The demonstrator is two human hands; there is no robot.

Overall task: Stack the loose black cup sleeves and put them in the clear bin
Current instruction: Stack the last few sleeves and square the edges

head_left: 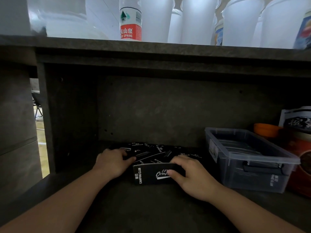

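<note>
Nearest the camera, two bare forearms reach into a dark shelf recess, and the work sits just beyond them. On the left, the left hand (113,163) lies on the near edge of the scattered black cup sleeves (151,151), its fingers (130,159) curled down onto one of them as if drawing it toward the middle; in this dim light it is hard to say whether it pinches that sleeve or only presses on it. In the middle stands the gathered stack of sleeves (148,174), held on edge on the shelf (151,207) with its white "Camping Club" print facing the camera. The right hand (191,179) grips that stack, thumb across the printed front and fingers wrapped over the top edge. Further right, well apart from the loose pile but near the right hand, sits the clear bin (252,158), open-topped and already holding what look like more black sleeves. The step in hand seems to be collecting: the stack is partly built and many loose sleeves remain spread behind it. The next move probably calls for sliding another sleeve flat against the stack, aligned with the held edges, while the right hand keeps them squared.
</note>
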